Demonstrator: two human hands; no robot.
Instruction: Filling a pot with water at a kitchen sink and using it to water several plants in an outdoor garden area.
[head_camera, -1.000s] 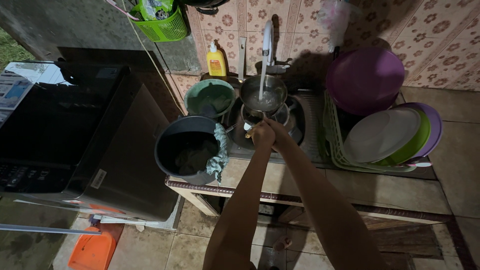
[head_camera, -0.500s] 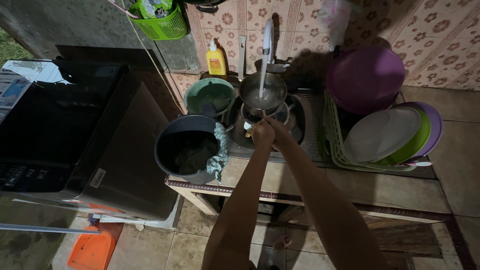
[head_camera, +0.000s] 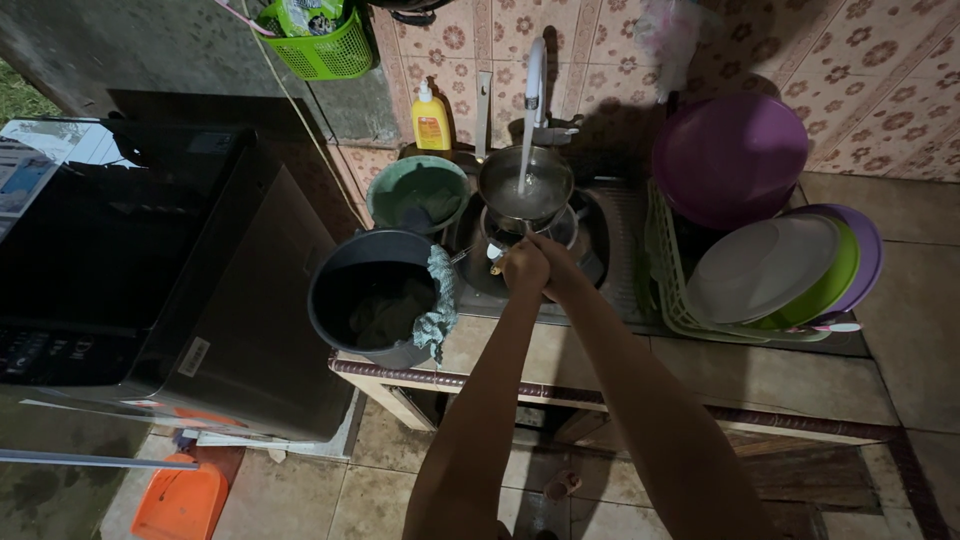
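From my head view, the steel pot (head_camera: 523, 185) sits under the running faucet (head_camera: 536, 75), just beyond my hands. My left hand (head_camera: 524, 267) and right hand (head_camera: 560, 270) press together over the sink (head_camera: 612, 240), arms outstretched; what they grip I cannot tell.

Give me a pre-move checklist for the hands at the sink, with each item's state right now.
1. Water running from the tap into the metal pot: ok.
2. Pot sits under the stream: ok.
3. Left hand and right hand together over the sink: ok.
4. What the hands grip: cannot tell, hidden between them.
5. Cloth draped on the dark bucket rim, beside the left hand: ok.
6. Plates leaning in the rack, apart from the arms: ok.
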